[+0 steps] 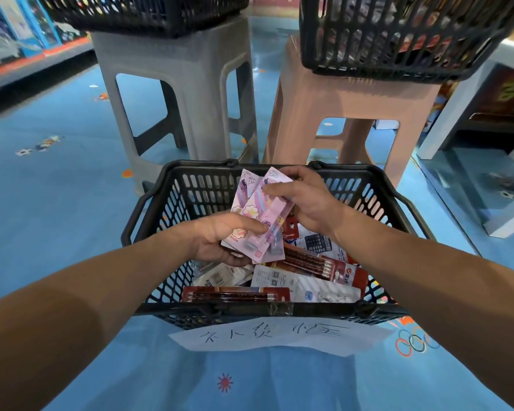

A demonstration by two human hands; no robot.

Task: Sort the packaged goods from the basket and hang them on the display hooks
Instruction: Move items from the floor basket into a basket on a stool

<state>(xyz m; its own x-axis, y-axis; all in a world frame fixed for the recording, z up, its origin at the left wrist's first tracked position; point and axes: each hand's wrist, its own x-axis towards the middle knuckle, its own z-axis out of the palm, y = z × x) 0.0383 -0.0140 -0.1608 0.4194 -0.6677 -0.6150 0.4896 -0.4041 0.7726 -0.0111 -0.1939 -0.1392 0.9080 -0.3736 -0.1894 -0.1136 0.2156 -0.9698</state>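
Both bare forearms reach forward and converge, the left forearm (101, 280) from the lower left, the right forearm (413, 262) from the lower right; the left hand (220, 241) lies lower, palm turned partly up, thumb laid across the lower end of the pink stationery packets (261, 215), fingers curled beneath them; the right hand (306, 200) sits higher, its back towards the camera, wrist bent, thumb pressed on the packets' face, index finger hooked over their top edge.

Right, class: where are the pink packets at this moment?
In the head view the pink packets are centre frame, held above the black basket: the left hand grips their lower end, the right hand pinches the top.
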